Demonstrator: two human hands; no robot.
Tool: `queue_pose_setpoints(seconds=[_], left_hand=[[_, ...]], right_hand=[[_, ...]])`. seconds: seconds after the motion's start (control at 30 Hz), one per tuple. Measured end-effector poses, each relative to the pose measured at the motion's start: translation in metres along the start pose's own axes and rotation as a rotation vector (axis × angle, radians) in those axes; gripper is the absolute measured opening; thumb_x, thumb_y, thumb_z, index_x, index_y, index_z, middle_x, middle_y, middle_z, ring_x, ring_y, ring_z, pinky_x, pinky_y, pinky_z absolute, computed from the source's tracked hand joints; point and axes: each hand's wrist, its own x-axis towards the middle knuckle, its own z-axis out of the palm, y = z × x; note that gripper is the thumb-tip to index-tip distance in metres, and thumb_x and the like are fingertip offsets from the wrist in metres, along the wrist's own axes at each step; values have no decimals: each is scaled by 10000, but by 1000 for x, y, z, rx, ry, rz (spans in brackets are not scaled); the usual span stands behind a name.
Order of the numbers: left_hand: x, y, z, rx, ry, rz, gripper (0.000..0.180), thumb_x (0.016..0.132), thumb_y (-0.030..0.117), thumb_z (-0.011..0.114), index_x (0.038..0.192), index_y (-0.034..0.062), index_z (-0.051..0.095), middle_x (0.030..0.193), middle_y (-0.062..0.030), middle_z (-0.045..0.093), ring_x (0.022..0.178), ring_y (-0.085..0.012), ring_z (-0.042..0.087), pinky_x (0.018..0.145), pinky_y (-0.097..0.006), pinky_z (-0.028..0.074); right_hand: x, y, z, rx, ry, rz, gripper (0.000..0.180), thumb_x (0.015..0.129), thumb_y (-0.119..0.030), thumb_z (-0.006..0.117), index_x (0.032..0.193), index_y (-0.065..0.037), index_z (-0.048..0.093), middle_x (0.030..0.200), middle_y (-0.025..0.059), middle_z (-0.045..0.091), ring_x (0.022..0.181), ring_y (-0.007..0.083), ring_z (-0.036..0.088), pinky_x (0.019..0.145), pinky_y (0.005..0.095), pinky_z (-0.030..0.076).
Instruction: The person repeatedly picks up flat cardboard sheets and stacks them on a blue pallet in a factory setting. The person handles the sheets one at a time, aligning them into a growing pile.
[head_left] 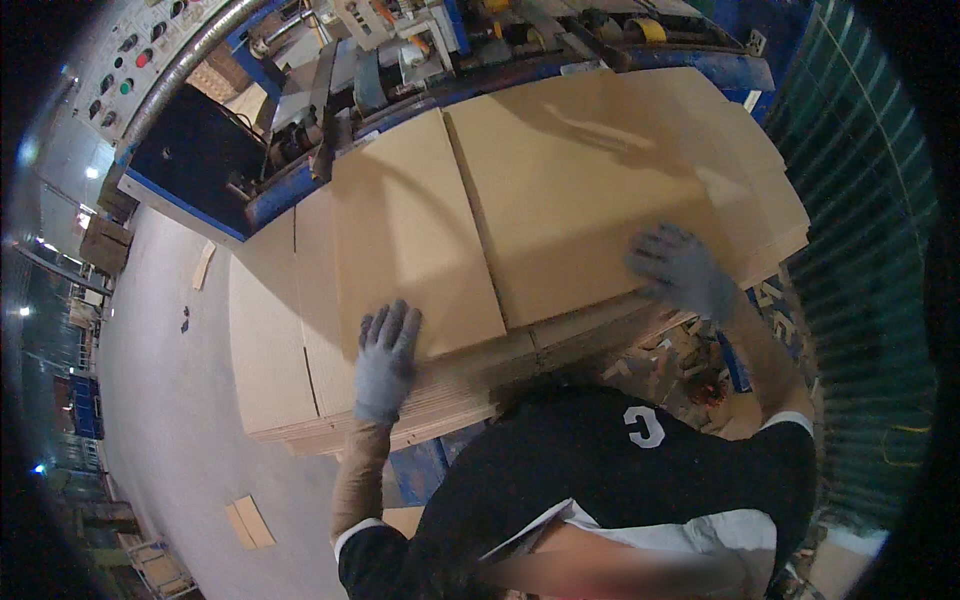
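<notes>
A folded cardboard sheet [570, 200] with a dark slit running along it lies on top of a stack of flat cardboard sheets [270, 330]. My left hand [387, 360], in a grey glove, rests at the sheet's near left corner with its fingers stretched out. Near the right end, my right hand [685, 270], also gloved in grey, lies flat on the cardboard with its fingers extended. Neither hand is closed around anything. The far edge of the sheet reaches up to the machine [430, 100].
A control panel [140, 60] with buttons stands at the far left of the blue-framed machine. Green corrugated sheeting [860, 250] rises on the right. Cardboard scraps [660, 365] lie beneath the stack's near right side. Another cardboard piece [249, 523] lies on the grey floor [170, 400].
</notes>
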Motion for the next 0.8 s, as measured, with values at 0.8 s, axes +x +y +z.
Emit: queue_pose_setpoints(seconds=[0.8], left_hand=[[28,-128,45,313,691,-693,757,807,471,680,1315,-39,447,1308,-254,487,1209,-431,463,1002,-481,384]], right_hand=[[-3,96,36,-422,448,760,456,891,-314,581,1287,-100,513,1299,139,539,1246,353,460,1056,431,364]])
